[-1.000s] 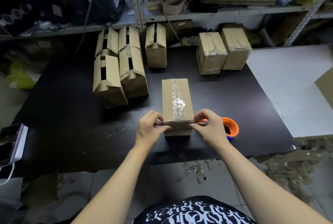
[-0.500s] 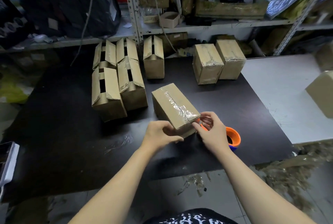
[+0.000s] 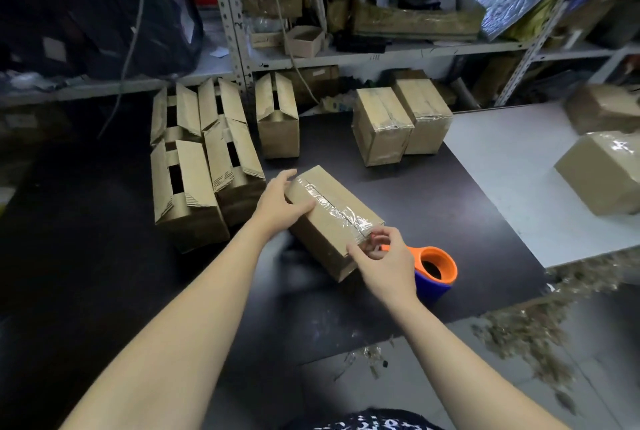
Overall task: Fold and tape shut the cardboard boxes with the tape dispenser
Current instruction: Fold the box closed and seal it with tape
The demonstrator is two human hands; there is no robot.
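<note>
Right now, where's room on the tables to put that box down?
Bare black table lies between the near box, the taped pair and the dispenser; more left of the open boxes. The white table is bare next to it. Crowded at the back.

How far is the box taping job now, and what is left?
Done: two taped boxes at the back; two more, apparently taped, on the white table. In hand: a box with tape along its seam; left hand rests on it, right hand pinches the tape at the near end. Left: five boxes with open flaps. Dispenser lies beside the right hand.
</note>
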